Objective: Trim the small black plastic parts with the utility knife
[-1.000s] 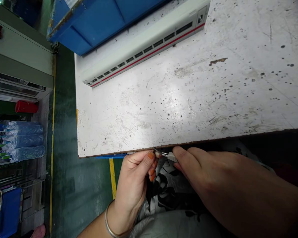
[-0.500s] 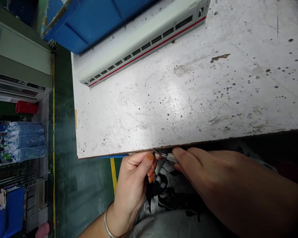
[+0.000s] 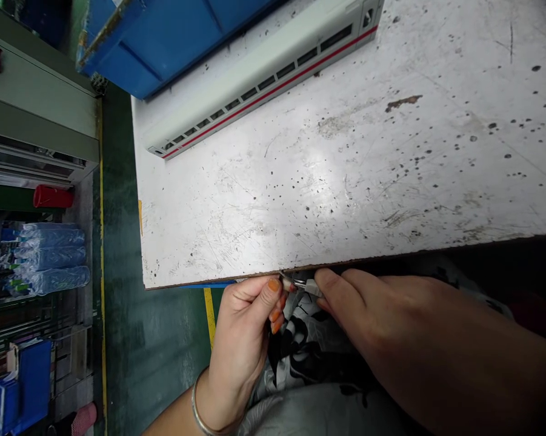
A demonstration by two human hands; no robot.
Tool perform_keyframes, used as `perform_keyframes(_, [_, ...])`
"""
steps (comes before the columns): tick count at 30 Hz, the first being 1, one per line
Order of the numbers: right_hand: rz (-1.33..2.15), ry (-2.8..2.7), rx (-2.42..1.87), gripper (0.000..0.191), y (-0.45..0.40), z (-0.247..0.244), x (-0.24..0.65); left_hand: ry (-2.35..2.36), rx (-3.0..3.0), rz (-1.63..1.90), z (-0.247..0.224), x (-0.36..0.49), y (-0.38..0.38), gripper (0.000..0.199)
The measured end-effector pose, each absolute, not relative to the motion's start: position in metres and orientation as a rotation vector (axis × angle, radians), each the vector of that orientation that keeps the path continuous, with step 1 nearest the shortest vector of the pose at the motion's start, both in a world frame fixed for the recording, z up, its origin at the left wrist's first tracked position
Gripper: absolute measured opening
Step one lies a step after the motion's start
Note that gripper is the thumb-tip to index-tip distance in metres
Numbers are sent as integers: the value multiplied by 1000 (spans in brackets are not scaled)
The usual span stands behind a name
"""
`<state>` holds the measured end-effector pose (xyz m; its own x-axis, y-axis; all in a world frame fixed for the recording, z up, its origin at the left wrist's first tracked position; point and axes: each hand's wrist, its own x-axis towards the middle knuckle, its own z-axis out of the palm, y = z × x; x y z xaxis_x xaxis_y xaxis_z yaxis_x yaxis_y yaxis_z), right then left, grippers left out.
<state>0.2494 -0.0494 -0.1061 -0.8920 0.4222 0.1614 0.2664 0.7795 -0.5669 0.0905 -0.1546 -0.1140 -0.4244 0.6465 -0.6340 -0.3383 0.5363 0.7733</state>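
My left hand, with a bangle on the wrist, is closed in a pinch just below the table's front edge. What sits between its thumb and fingertips is too small and hidden to name. My right hand is closed around a slim metal-tipped tool with a pale grey handle. The tool's metal end points left and meets the left fingertips. On the table behind lies a white model train car shell with a red stripe and a row of window openings; neither hand touches it.
The scuffed white table ends right above my hands. A blue bin stands behind the train shell. Off to the left are a green floor, wrapped bottles, a red bucket and a blue box.
The view has shifted very slightly, and the tool has turned a little in my right hand. Both hands stay at nearly the same spot under the table edge.
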Motion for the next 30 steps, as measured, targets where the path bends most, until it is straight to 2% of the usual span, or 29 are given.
perform_keyframes(10, [787, -2696, -548, 19, -50, -104, 246, 1667, 254, 1126, -113, 90, -156, 41])
perform_keyframes(30, [630, -2772, -548, 12, -52, -101, 244, 1673, 234, 1130, -112, 91, -154, 29])
